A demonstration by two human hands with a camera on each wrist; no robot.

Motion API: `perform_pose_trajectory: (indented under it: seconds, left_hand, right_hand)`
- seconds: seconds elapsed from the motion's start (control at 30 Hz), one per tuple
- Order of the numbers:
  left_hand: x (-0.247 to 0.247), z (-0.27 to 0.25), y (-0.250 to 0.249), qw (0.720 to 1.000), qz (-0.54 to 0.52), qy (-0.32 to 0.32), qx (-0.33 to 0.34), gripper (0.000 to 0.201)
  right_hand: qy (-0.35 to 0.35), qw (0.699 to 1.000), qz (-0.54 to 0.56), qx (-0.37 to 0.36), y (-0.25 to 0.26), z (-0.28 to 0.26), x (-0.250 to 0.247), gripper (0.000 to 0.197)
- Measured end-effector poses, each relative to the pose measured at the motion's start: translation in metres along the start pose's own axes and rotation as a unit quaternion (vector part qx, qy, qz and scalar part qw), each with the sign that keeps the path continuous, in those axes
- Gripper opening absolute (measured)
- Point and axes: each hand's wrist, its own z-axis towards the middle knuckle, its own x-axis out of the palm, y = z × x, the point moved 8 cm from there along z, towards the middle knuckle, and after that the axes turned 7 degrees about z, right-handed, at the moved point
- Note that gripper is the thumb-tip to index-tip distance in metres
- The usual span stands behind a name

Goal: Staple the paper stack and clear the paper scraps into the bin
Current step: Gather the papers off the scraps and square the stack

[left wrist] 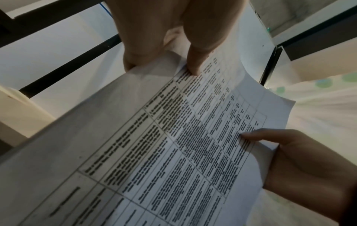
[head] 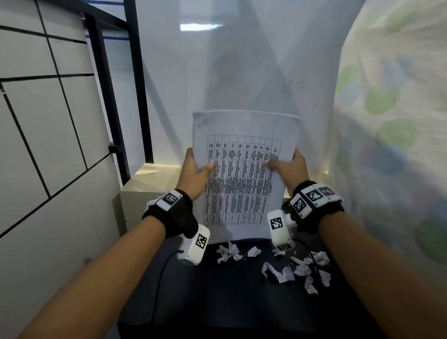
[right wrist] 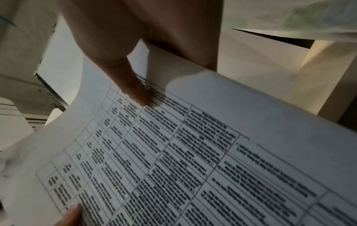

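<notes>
A paper stack (head: 242, 175) printed with a dense table stands upright above the black table (head: 237, 298), its lower edge near the surface. My left hand (head: 195, 169) grips its left edge, thumb on the front page. My right hand (head: 289, 168) grips the right edge the same way. In the left wrist view the left hand (left wrist: 173, 45) pinches the paper stack (left wrist: 173, 152), and the right hand (left wrist: 299, 160) shows lower right. In the right wrist view the right hand (right wrist: 139, 61) pinches the paper stack (right wrist: 193, 152). Several torn paper scraps (head: 279, 266) lie on the table below. No stapler or bin is in view.
A white board or wall (head: 234, 67) rises behind the table. A black metal frame (head: 133, 88) stands at the left over a tiled floor (head: 39, 135). A beige ledge (head: 153, 176) lies behind the table. Dotted fabric (head: 398, 125) hangs on the right.
</notes>
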Motion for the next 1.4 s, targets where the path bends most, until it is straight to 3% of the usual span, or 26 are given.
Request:
perform_pose_trajectory:
  seconds: [0.17,0.37,0.63,0.77,0.93,1.03,1.27,1.4]
  left_hand:
    - [-0.001,-0.003,0.021,0.999,0.006,0.021,-0.046,0.034]
    - [0.005,0.003,0.025,0.997,-0.022,0.021,-0.073,0.025]
    - [0.007,-0.010,0.037,0.993,-0.020,0.031,-0.108,0.039]
    - [0.003,-0.002,0.028,0.995,-0.010,0.024,-0.097,0.039]
    - [0.006,-0.022,0.047,0.992,0.025,0.039,-0.118,0.042]
    - [0.004,-0.025,0.038,0.994,0.031,0.040,-0.100,0.040]
    - [-0.016,-0.002,-0.034,1.000,0.029,-0.008,0.003,0.036]
    - [-0.017,-0.007,-0.023,0.997,0.062,-0.041,-0.014,0.034]
  right_hand:
    - [0.012,0.998,-0.057,0.004,-0.004,-0.002,-0.001,0.048]
    - [-0.029,0.999,-0.026,0.002,-0.005,-0.002,-0.002,0.037]
    - [0.000,0.999,-0.036,0.041,-0.025,-0.006,-0.002,0.030]
    - [-0.008,0.999,0.001,0.034,-0.022,-0.005,-0.006,0.034]
    - [0.000,0.996,-0.024,0.082,-0.051,-0.012,-0.005,0.043]
    - [0.003,0.996,-0.024,0.082,-0.050,-0.011,-0.004,0.042]
    - [0.001,1.000,0.016,-0.006,0.003,-0.004,-0.002,0.037]
    - [0.020,1.000,0.021,0.000,-0.006,0.001,0.003,0.039]
